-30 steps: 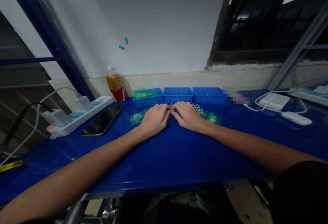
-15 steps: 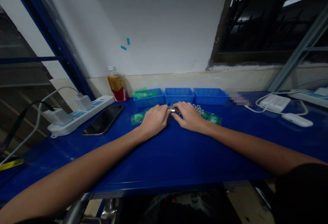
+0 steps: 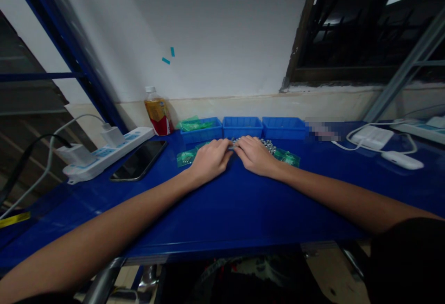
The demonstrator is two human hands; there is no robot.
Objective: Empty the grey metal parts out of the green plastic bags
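Note:
My left hand (image 3: 210, 158) and my right hand (image 3: 256, 155) meet at the middle of the blue table, fingers bent and closed. Between their fingertips is a small shiny metal piece (image 3: 232, 147), mostly covered by the fingers; its exact kind does not show. Behind my right hand lies a pile of small silvery metal parts (image 3: 269, 145), partly hidden. A green plastic bag with small parts (image 3: 186, 157) rests left of my left hand. Another green bag (image 3: 288, 157) lies beside my right wrist.
Three blue bins stand along the wall: a left bin (image 3: 201, 134) with green bags, a middle bin (image 3: 242, 132) and a right bin (image 3: 284, 133). A drink bottle (image 3: 159, 114), phone (image 3: 139, 161) and power strip (image 3: 107, 155) are leftward. White chargers (image 3: 372, 137) with cables lie right.
The metal piece between my fingertips shows less than before, as my fingers have shifted over it. The whole view has moved slightly; both hands stay in the same place on the table.

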